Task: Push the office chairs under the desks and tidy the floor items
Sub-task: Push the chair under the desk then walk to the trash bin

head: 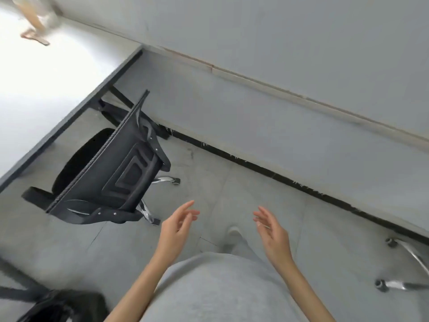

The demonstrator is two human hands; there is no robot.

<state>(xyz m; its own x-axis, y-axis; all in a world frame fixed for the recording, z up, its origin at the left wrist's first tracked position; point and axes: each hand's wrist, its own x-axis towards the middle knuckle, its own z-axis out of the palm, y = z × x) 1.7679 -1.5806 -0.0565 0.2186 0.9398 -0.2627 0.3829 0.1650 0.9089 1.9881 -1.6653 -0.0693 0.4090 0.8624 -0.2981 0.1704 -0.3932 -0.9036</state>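
A black office chair (pixel 111 173) stands on the grey floor with its seat partly under the white desk (pixel 41 89) at the left. Its backrest faces me and its chrome legs show below. My left hand (pixel 176 228) hangs in the air just right of the chair's back, fingers relaxed and spread, holding nothing. Further right, at the same height and also empty, is my right hand (pixel 272 233), with its fingers loosely extended. Neither hand touches the chair.
A grey wall with a black skirting strip (pixel 290 180) runs diagonally across the right. Chrome legs with castors of another chair (pixel 399 266) show at the right edge. A dark chair part (pixel 60 305) sits at the bottom left. A blurred light object (pixel 37 19) lies on the desk's far corner.
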